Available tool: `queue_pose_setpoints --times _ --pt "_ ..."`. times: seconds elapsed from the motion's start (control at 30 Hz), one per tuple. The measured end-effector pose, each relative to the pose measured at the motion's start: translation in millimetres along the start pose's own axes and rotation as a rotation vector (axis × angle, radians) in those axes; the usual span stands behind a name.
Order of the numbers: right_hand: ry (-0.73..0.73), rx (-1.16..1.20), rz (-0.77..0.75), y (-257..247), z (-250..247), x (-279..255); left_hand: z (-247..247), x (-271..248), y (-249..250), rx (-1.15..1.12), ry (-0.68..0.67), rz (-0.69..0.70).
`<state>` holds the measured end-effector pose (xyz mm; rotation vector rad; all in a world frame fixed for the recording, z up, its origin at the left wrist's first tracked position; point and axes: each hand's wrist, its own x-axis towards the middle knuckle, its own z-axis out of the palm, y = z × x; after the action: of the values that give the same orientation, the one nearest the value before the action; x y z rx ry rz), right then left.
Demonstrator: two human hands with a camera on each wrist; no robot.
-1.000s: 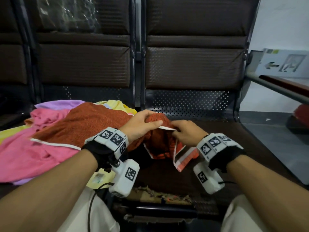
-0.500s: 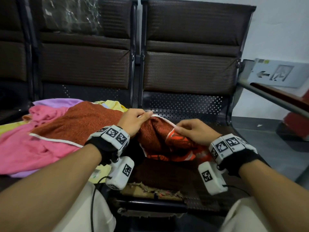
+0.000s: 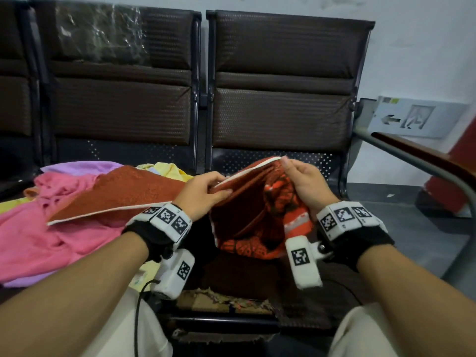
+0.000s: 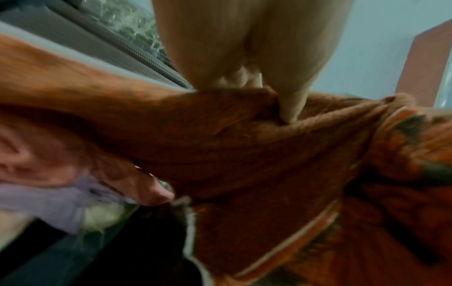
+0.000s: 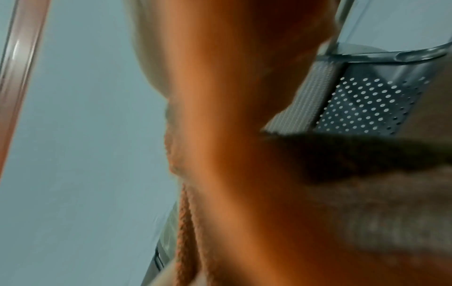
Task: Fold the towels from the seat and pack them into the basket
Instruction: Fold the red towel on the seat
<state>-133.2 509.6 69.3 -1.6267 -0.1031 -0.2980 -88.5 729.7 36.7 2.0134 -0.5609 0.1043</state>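
Head view: left hand [image 3: 203, 191] and right hand [image 3: 305, 182] each pinch the white hem of the rust towel [image 3: 247, 202], lifted over the seat [image 3: 257, 276]. No fold made yet; pink towel [image 3: 38, 228] and others unfolded. Basket not visible.

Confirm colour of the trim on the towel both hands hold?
White trim on a rust-orange towel; head view shows it best.
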Motion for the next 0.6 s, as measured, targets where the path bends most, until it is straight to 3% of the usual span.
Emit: queue_pose_setpoints --times 0.13,0.23,0.3,0.37,0.47,0.53,0.6 --pt "0.239 0.219 0.011 -9 -24 4 -21 1 -18 0.445 0.139 0.05" --pt "0.5 0.306 0.045 -12 -42 6 -33 -3 -27 0.603 0.149 -0.089" --pt "0.584 0.225 0.033 -7 -46 7 -33 -5 -26 0.605 0.119 -0.18" --pt "0.555 0.038 -0.01 0 -40 5 -25 -6 -19 0.566 0.038 -0.173" --pt "0.355 -0.114 -0.01 9 -30 4 -3 -1 2 0.356 -0.111 -0.027" --pt "0.219 -0.133 -0.004 15 -25 2 9 2 14 0.236 -0.193 0.007" --pt "0.115 -0.34 -0.04 22 -25 0 16 5 12 0.233 -0.252 -0.005"
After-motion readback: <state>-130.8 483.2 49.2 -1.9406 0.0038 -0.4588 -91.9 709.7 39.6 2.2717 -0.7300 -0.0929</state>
